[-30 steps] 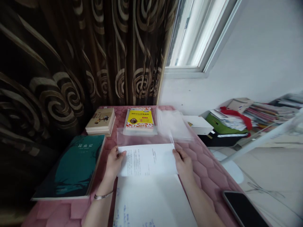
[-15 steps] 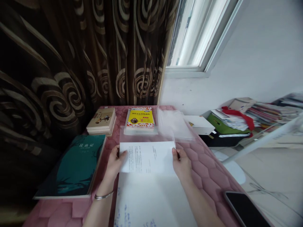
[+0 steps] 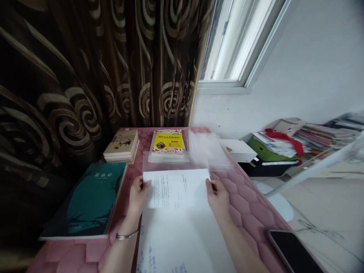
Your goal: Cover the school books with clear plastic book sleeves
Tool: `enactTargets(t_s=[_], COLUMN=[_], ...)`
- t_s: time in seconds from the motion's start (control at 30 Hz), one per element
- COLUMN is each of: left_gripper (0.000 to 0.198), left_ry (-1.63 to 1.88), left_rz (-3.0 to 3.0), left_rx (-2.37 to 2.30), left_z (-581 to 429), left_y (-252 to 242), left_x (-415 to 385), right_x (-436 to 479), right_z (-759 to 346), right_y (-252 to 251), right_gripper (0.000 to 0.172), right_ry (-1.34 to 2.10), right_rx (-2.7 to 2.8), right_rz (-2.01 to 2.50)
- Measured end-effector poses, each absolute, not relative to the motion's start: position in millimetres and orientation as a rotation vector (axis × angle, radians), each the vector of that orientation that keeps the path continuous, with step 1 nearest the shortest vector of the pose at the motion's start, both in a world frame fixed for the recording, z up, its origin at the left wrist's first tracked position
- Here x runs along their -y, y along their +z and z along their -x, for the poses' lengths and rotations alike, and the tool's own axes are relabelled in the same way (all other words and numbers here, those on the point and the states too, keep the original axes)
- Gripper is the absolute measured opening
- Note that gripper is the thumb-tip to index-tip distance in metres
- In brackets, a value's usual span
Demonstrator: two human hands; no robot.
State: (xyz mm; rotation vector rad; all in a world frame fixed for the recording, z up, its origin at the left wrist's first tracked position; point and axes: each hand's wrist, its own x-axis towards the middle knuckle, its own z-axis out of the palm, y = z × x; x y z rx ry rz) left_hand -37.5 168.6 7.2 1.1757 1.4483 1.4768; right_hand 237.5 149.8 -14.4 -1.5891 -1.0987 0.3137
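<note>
My left hand (image 3: pixel 137 196) pinches the left edge of a white printed sheet (image 3: pixel 178 187), and my right hand (image 3: pixel 217 197) pinches its right edge. The sheet's far edge lies at the mouth of a clear plastic sleeve (image 3: pixel 173 163) on the pink quilted table (image 3: pixel 244 204). The sheet rests over a larger white paper (image 3: pixel 182 242) with blue handwriting near me. A silver bracelet (image 3: pixel 125 236) circles my left wrist.
A teal book (image 3: pixel 88 199) lies at the left, a stack of tan books (image 3: pixel 121 145) behind it, a yellow book (image 3: pixel 168 142) at the back, more clear sleeves (image 3: pixel 209 149) beside it. A black phone (image 3: pixel 292 252) lies near right. Dark patterned curtain (image 3: pixel 85 64) hangs behind; cluttered papers (image 3: pixel 298 140) lie beyond the table.
Both hands have pushed the printed sheet a little farther from me, toward the clear sleeve; its far edge now sits higher on the table.
</note>
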Motion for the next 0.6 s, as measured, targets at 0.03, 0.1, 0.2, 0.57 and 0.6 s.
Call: enactTargets(t_s=[0.03, 0.1, 0.2, 0.57, 0.6], left_gripper=[0.031, 0.032, 0.037, 0.029, 0.030], left_ry=[1.491, 1.564, 1.677, 1.508, 1.512], left_rz=[-1.182, -1.171, -1.091, -1.172, -1.188], left_rx=[-1.456, -1.486, -1.581, -1.646, -1.673], left_z=[37, 38, 39, 39, 38], left_y=[6, 2, 0, -5, -7], left_x=[-169, -171, -171, -166, -166], right_x=[-151, -151, -151, -150, -150], right_z=[-237, -237, -237, -235, -235], right_y=[-15, -15, -14, -14, -14], right_gripper=[0.051, 0.053, 0.056, 0.060, 0.061], right_ry=[0.296, 0.263, 0.240, 0.249, 0.246], right_rx=[1.106, 1.118, 1.128, 1.096, 1.091], right_rz=[1.594, 1.603, 1.611, 1.614, 1.615])
